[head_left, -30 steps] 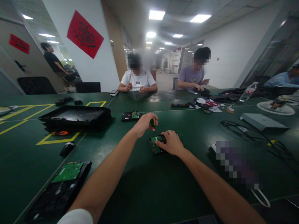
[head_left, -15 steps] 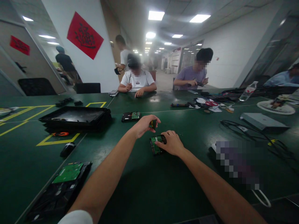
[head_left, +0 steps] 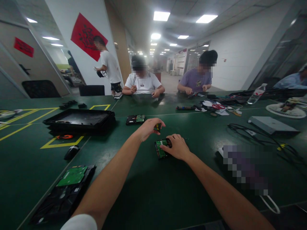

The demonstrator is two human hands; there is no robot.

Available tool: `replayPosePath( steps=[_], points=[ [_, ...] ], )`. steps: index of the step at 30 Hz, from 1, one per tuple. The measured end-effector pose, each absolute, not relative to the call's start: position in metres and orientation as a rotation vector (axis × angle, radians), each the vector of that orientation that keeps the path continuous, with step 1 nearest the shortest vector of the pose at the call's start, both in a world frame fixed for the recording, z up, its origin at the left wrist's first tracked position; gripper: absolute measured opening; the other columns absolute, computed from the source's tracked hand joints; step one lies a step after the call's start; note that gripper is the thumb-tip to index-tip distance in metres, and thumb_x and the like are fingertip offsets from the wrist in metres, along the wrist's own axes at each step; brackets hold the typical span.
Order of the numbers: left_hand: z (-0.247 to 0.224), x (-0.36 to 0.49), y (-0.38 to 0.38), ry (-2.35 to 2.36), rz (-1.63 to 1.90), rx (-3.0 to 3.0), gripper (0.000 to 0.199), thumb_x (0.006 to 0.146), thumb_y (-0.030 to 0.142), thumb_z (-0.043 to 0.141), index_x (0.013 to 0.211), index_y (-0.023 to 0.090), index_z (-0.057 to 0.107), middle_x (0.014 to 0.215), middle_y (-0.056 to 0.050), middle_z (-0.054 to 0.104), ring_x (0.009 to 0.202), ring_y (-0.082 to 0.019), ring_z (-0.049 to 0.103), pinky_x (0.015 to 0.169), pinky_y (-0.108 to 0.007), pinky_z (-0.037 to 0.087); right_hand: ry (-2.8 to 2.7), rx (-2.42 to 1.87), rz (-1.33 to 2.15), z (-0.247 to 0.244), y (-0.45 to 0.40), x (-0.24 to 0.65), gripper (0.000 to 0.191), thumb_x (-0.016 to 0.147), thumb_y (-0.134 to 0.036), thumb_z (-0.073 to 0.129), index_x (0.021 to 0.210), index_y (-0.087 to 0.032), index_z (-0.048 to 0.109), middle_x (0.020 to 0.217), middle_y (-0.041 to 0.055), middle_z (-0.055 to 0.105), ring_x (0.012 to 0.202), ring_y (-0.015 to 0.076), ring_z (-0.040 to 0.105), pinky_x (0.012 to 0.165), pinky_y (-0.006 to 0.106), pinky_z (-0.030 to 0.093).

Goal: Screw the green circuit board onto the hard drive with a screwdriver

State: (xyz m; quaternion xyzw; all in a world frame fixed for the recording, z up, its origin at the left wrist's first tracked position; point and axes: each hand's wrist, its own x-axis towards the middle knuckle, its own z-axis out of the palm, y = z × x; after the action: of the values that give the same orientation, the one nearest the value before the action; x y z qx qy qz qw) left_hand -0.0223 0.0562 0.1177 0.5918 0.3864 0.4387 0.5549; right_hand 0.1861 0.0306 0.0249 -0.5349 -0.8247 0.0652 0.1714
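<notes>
A hard drive (head_left: 161,149) with a green circuit board lies board-side up on the table in front of me. My right hand (head_left: 177,146) grips its right side, thumb on the board and fingers over the far edge. Just above the drive's far side, my left hand (head_left: 151,128) is curled around a small black-and-yellow tool handle (head_left: 157,127); its lower end cannot be made out. A second hard drive (head_left: 135,119) lies beyond my left hand. By my left forearm is a black drive carrier (head_left: 62,195) with a green board (head_left: 73,175).
Stacked black trays (head_left: 79,119), orange-handled pliers or cutters (head_left: 64,136) and a black mouse (head_left: 71,152) lie left. A grey metal box (head_left: 273,125), black cables (head_left: 254,135) and a plastic bottle (head_left: 257,93) are right. Two people sit working across the table (head_left: 148,191).
Both my hands keep their places at the hard drive. The view has shifted slightly. A standing person in the background has walked left, and the seated people's hands have moved.
</notes>
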Motion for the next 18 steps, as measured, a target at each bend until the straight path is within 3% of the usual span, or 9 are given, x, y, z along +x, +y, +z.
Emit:
replayPosePath(
  steps=[7, 12, 18],
  points=[
    [0.1227, -0.0173, 0.0472, 0.846, 0.952, 1.357, 0.031, 0.089, 0.043, 0.068, 0.104, 0.016, 0.069, 0.086, -0.009, 0.069, 0.082, -0.02, 0.066, 0.059, -0.026, 0.054, -2.352, -1.514, 0.171, 0.0242, 0.0312, 0.1864, 0.069, 0.093, -0.08, 0.048, 0.132, -0.026, 0.065, 0.126, 0.0146, 0.062, 0.122, 0.0346, 0.051, 0.096, 0.044, 0.04],
    [0.1184, -0.0177, 0.0507, 0.785, 0.989, 1.239, 0.028, 0.087, 0.042, 0.07, 0.096, 0.017, 0.063, 0.089, -0.01, 0.071, 0.086, -0.021, 0.069, 0.066, -0.031, 0.058, -2.346, -1.516, 0.185, 0.0239, 0.0316, 0.1866, 0.071, 0.092, -0.08, 0.049, 0.133, -0.024, 0.065, 0.129, 0.0155, 0.061, 0.124, 0.0349, 0.05, 0.097, 0.044, 0.04],
    [0.1175, -0.0228, 0.0553, 0.844, 1.033, 1.366, 0.027, 0.086, 0.041, 0.067, 0.088, 0.015, 0.073, 0.097, -0.01, 0.067, 0.086, -0.018, 0.062, 0.059, -0.025, 0.053, -2.34, -1.516, 0.195, 0.0252, 0.031, 0.1864, 0.072, 0.092, -0.08, 0.048, 0.133, -0.024, 0.065, 0.128, 0.0151, 0.062, 0.123, 0.0343, 0.051, 0.096, 0.044, 0.04]
  ],
)
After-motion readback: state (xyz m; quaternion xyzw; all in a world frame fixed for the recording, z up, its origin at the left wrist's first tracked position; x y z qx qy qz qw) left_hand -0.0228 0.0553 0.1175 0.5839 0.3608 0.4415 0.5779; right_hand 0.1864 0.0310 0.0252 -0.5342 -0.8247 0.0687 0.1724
